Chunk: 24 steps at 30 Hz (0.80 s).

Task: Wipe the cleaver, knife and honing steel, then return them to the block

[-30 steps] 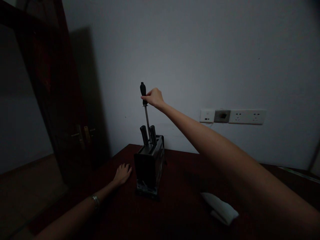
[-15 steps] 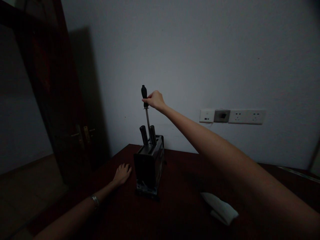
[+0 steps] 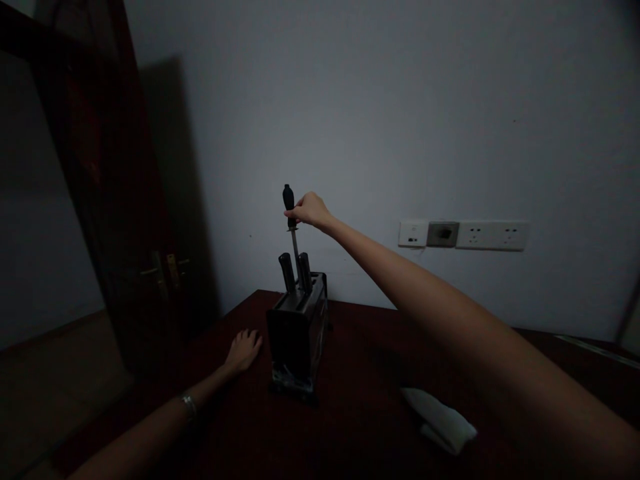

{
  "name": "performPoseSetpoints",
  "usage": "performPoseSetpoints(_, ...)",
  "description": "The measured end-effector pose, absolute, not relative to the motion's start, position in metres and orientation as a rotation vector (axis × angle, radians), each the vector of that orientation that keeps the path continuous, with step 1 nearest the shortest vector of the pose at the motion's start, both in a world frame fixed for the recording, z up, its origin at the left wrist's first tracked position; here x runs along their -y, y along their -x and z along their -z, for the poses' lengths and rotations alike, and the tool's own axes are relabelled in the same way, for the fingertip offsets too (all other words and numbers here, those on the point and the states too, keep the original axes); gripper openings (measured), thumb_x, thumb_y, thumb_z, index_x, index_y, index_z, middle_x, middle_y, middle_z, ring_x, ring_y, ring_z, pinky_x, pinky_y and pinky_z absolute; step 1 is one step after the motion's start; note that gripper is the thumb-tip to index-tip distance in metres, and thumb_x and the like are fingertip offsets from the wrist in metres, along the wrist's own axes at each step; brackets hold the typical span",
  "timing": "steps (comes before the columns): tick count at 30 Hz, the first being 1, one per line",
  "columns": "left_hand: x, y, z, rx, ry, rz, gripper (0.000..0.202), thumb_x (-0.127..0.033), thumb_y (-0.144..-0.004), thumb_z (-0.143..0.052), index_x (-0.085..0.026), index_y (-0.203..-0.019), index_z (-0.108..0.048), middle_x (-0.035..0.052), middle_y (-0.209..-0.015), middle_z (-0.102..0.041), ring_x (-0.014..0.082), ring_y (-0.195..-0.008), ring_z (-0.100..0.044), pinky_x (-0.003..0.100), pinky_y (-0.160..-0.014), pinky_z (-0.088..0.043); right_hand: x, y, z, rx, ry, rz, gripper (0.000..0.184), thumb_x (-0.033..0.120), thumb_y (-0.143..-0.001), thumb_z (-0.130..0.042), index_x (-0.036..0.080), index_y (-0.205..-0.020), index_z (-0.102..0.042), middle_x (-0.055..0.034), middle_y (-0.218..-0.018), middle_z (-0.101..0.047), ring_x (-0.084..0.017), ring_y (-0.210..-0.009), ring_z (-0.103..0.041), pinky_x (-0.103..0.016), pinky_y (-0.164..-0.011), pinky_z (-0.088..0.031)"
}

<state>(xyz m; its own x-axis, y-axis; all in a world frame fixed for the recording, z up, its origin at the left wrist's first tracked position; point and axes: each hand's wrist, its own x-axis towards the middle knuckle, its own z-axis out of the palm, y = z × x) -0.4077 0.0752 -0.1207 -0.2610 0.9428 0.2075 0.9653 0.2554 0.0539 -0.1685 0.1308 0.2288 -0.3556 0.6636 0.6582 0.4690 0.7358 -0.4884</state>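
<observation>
My right hand (image 3: 311,209) pinches the black handle of a honing steel (image 3: 289,200), which stands upright with its thin grey rod partly down in a knife block (image 3: 291,343). The rod's lower end is hidden inside the block. Two dark knife handles (image 3: 287,272) stick up from the block's top, one on either side of the rod. Flat on the table to the left of the block lies my left hand (image 3: 243,350), fingers spread and holding nothing.
A folded pale cloth (image 3: 440,420) lies on the dark red table (image 3: 360,413) at the right. Wall sockets (image 3: 465,235) sit above the table's back edge. A dark door (image 3: 100,200) with a metal handle stands at the left.
My right hand has moved down with the honing steel, and less of the rod shows above the block. My left hand stays in its place on the table.
</observation>
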Motion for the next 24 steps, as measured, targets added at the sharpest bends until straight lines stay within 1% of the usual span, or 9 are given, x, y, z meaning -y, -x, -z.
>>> performPoseSetpoints(7, -0.076, 0.408, 0.121, 2.375, 1.813, 0.271, 0.051, -0.04, -0.088, -0.02, -0.012, -0.121, -0.046, 0.0155, -0.127, -0.045, 0.0274, -0.119, -0.037, 0.04, -0.096, -0.029, -0.13, 0.166, -0.223, 2.128, 0.866, -0.304, 0.019, 0.027, -0.064, -0.064, 0.008, -0.06, -0.064, -0.0121, -0.063, -0.065, -0.019, -0.067, -0.061, -0.028, -0.062, -0.047)
performPoseSetpoints(15, -0.075, 0.408, 0.121, 2.385, 1.815, 0.276, 0.05, -0.04, -0.088, -0.022, -0.012, -0.122, -0.046, 0.0153, -0.128, -0.043, 0.0269, -0.12, -0.036, 0.04, -0.096, -0.028, -0.13, 0.167, -0.218, 2.213, 0.892, -0.389, 0.016, 0.023, -0.064, -0.064, 0.007, -0.063, -0.064, -0.0139, -0.068, -0.066, -0.017, -0.063, -0.061, -0.027, -0.059, -0.048)
performPoseSetpoints(20, -0.077, 0.411, 0.124, 2.367, 1.833, 0.284, 0.05, -0.04, -0.088, -0.021, -0.012, -0.121, -0.046, 0.0142, -0.127, -0.045, 0.0257, -0.119, -0.038, 0.038, -0.096, -0.028, -0.124, 0.164, -0.215, 2.266, 0.918, -0.44, 0.014, 0.021, -0.063, -0.064, 0.007, -0.063, -0.063, -0.013, -0.068, -0.066, -0.016, -0.06, -0.06, -0.028, -0.056, -0.047)
performPoseSetpoints(24, -0.077, 0.411, 0.124, 2.364, 1.827, 0.285, 0.05, -0.04, -0.088, -0.022, -0.012, -0.122, -0.046, 0.0143, -0.127, -0.044, 0.026, -0.119, -0.037, 0.038, -0.096, -0.028, -0.119, 0.162, -0.213, 2.321, 0.952, -0.468, 0.012, 0.019, -0.062, -0.063, 0.007, -0.063, -0.061, -0.0111, -0.07, -0.066, -0.015, -0.06, -0.059, -0.028, -0.057, -0.048)
